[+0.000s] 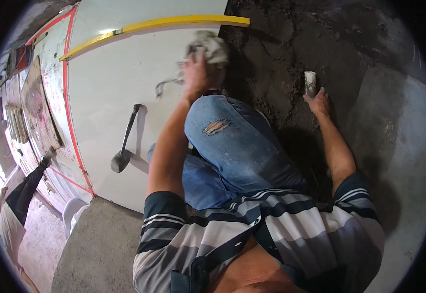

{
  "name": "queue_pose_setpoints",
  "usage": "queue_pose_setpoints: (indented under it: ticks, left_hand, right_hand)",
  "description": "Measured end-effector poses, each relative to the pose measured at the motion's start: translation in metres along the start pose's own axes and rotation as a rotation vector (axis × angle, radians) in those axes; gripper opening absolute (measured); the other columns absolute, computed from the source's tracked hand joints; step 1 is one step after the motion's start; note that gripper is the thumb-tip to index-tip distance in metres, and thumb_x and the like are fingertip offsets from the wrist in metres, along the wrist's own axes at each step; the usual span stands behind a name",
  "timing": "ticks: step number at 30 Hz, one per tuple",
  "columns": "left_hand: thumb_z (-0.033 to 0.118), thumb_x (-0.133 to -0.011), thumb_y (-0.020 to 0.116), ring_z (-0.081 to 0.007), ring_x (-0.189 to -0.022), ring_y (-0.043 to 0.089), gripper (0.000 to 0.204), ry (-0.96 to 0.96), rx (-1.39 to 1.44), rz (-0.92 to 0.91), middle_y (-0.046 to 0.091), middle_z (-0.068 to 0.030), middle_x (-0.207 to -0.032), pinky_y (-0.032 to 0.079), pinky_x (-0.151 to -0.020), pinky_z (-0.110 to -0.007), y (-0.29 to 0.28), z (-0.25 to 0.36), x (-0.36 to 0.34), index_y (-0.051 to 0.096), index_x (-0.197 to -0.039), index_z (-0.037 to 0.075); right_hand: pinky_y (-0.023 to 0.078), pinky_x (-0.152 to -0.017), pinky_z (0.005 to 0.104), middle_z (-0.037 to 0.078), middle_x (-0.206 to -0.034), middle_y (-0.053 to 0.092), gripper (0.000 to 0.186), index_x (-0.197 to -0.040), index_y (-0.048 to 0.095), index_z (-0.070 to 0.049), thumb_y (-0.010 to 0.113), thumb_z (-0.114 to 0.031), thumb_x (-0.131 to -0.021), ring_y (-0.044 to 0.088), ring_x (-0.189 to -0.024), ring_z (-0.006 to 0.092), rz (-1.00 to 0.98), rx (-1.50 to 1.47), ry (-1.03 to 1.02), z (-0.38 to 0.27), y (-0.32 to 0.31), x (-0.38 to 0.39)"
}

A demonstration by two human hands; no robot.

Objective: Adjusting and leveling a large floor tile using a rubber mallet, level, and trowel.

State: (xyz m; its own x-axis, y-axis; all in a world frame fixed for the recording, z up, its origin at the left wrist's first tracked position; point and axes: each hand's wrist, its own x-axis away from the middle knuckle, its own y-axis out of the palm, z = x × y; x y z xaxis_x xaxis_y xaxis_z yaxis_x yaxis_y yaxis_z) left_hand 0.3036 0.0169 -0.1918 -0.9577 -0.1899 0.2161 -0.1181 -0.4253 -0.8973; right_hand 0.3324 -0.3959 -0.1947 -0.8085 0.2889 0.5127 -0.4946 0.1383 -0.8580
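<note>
My left hand (196,73) presses on a crumpled grey-white rag (214,49) at the right edge of a large pale tile (100,105). Hand and rag are slightly blurred, and a loose strand of cloth trails to the left. On the right, my right hand (319,103) rests on dark mortar (276,63) at the lower end of a short white pipe (310,80). The thumb and fingers are spread around the pipe's base, without visibly wrapping it. A mallet (121,160) with a dark handle lies on the tile, left of my left forearm.
A yellow spirit level (174,20) crosses the tile's far part. Red tape (67,105) runs along its left side. My bent knee (218,115) is between my arms. Another person's dark-sleeved arm (29,183) reaches toward boards (39,105) at the left. Smooth grey floor (384,117) lies right.
</note>
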Motion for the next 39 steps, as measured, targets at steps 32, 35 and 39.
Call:
queue_pose_setpoints:
  ticks: [32,35,39]
  left_hand:
    - [0.052,-0.081,0.046,-0.0397,-0.135,0.009,0.070,-0.158,-0.266,0.107,0.019,-0.0175,-0.146,0.005,-0.102,-0.063,0.012,-0.065,-0.014,0.031,-0.138,0.015]
    - [0.050,-0.080,0.048,-0.0378,-0.135,0.010,0.068,-0.169,-0.249,0.100,0.023,-0.0153,-0.145,0.003,-0.103,-0.062,0.003,-0.073,-0.009,0.034,-0.137,0.016]
    - [0.049,-0.080,0.047,-0.0389,-0.135,0.011,0.067,-0.157,-0.140,0.083,0.020,-0.0160,-0.146,0.004,-0.103,-0.062,-0.004,-0.041,-0.028,0.032,-0.138,0.018]
  right_hand:
    - [0.030,-0.102,0.0316,0.015,-0.134,0.043,0.060,-0.133,0.036,0.001,0.052,-0.031,-0.085,0.039,-0.125,0.0254,-0.130,-0.884,-0.514,-0.358,-0.046,-0.105]
    - [0.039,-0.091,0.0333,0.012,-0.116,0.056,0.049,-0.121,0.048,0.003,0.054,-0.024,-0.081,0.051,-0.106,0.0213,-0.308,-1.015,-0.551,-0.380,-0.032,-0.098]
    - [0.037,-0.092,0.0329,0.010,-0.117,0.055,0.042,-0.116,0.051,0.002,0.058,-0.022,-0.082,0.050,-0.108,0.0195,-0.244,-1.003,-0.465,-0.372,-0.048,-0.132]
